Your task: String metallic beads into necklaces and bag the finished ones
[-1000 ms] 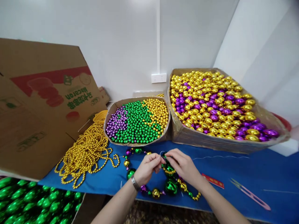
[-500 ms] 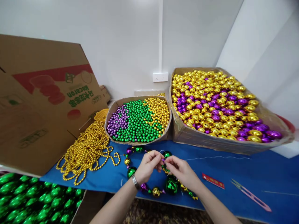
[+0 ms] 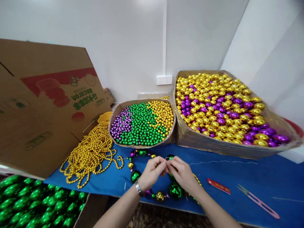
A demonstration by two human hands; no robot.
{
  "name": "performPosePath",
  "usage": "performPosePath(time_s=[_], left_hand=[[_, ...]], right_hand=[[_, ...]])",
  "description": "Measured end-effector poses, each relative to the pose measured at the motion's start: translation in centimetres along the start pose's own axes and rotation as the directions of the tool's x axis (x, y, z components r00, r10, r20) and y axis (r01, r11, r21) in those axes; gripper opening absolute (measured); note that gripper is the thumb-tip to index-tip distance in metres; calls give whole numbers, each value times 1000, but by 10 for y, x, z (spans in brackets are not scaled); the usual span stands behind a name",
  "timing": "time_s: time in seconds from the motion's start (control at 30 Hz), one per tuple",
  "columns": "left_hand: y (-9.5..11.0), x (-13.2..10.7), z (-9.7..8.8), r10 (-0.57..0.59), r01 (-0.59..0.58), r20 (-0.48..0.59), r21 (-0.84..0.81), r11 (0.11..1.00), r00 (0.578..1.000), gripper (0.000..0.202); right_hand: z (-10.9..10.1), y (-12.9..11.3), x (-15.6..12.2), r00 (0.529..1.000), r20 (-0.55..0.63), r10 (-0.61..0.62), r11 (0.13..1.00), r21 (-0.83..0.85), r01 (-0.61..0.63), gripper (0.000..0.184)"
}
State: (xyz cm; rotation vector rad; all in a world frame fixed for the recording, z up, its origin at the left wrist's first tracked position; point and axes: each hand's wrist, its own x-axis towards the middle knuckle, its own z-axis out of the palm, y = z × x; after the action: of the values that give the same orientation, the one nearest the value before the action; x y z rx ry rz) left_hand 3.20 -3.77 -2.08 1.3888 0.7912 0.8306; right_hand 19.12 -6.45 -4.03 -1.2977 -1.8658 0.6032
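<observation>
Left hand and right hand are meeting now, closing the slight gap of half a second ago, both pinching something too small to make out. Beneath, the multicoloured bead garland is looping across the blue tablecloth. Beyond, bead-filled cardboard boxes are standing before a white wall.

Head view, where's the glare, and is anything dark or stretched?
In the head view, glints dot the strung beads and loose green beads, and a bright patch sits atop the wall; in the head view, the carton is shaded, the floor dim, and purple beads at right look widened, perhaps from distortion.
</observation>
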Motion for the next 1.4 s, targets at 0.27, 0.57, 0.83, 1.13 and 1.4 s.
performPosePath(time_s=[0.27, 0.57, 0.83, 1.13, 1.4], left_hand=[[5, 0, -4, 84, -74, -26, 280, 957, 996, 31], [3, 1, -3, -21, 25, -54, 87, 996, 998, 30], [3, 2, -2, -21, 20, -38, -8, 1000, 999, 26], [1, 2, -5, 29, -25, -46, 81, 996, 999, 23], [4, 2, -7, 3, 2, -48, 94, 996, 999, 23]], right_hand=[[-30, -8, -6, 998, 48, 36, 998, 51, -39, 27], [-17, -6, -6, 997, 8, 79, 989, 127, -79, 26], [-13, -6, -10, 994, 7, 108, 985, 133, -108, 20], [-15, -9, -12, 993, -76, 89, 990, 120, -79, 16], [-12, -7, -26, 973, -204, -106, 993, 31, 115, 15]])
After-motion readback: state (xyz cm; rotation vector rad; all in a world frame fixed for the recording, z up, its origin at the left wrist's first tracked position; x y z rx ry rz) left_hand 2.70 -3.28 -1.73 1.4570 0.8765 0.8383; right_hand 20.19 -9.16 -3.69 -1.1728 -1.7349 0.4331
